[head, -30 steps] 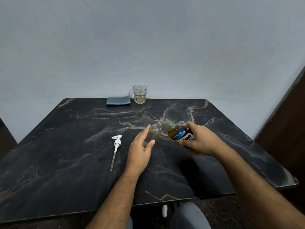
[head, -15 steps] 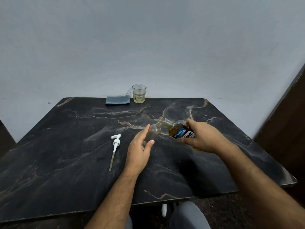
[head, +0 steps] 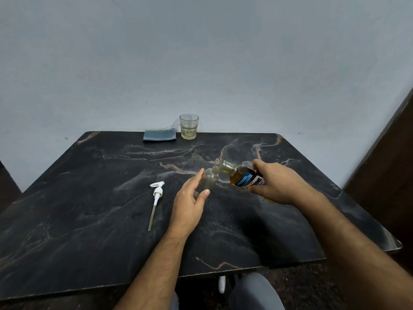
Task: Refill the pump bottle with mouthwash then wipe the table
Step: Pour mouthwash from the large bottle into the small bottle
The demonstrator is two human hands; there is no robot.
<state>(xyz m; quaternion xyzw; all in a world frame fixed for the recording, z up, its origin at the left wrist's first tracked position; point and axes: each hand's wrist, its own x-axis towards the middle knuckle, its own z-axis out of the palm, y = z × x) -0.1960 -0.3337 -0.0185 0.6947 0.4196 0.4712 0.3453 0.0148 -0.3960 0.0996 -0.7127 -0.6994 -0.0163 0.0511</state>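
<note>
A small clear pump bottle stands on the black marble table, its top off. My left hand is wrapped around its lower half. My right hand grips an amber mouthwash bottle with a blue and white label, tipped left so its open neck meets the clear bottle's mouth. The white pump head with its long tube lies flat on the table, left of my left hand.
A folded blue cloth lies at the table's far edge by the wall. Beside it on the right stands a glass with a little pale liquid. A dark door or panel is at the right.
The mouthwash bottle has tipped further and its neck has come closer to the clear bottle's mouth. My left hand has stayed on the clear bottle.
</note>
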